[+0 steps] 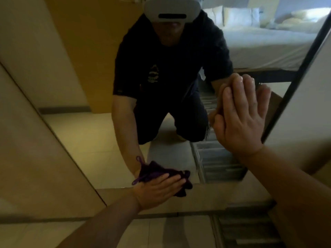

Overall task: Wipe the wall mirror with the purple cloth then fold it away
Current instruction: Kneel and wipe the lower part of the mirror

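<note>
Mirror: the wall mirror [100, 133] fills most of the view, its dark frame edge [293, 90] running up toward 1 o'clock and its bottom edge crossing near the lower middle.
Left hand: the left hand [157, 189] sits at about 6 o'clock, palm flat, pressing the cloth against the glass just above the mirror's bottom edge.
Left fingers: the fingers [172, 180] lie spread and laid over the cloth, pinning it to the glass rather than curled around it.
Cloth: the purple cloth [186, 187] is bunched under the left hand, dark folds showing past the fingertips toward 3 o'clock; a small hanging loop [136, 181] pokes out on the 9 o'clock side. Its reflection meets it directly above.
Right hand: the right hand [245, 115] is at about 3 o'clock, held upright with the palm flat on the glass near the frame, touching its own reflection.
Right fingers: straight, nearly together, holding nothing.
Reflection: a kneeling person in a dark short-sleeved shirt [170, 59] wearing a white headset [172, 9]; a bed with white sheets [265, 43] lies at 1 o'clock behind.
Floor: pale floor tiles [179, 233] show below the mirror at 6 o'clock.
</note>
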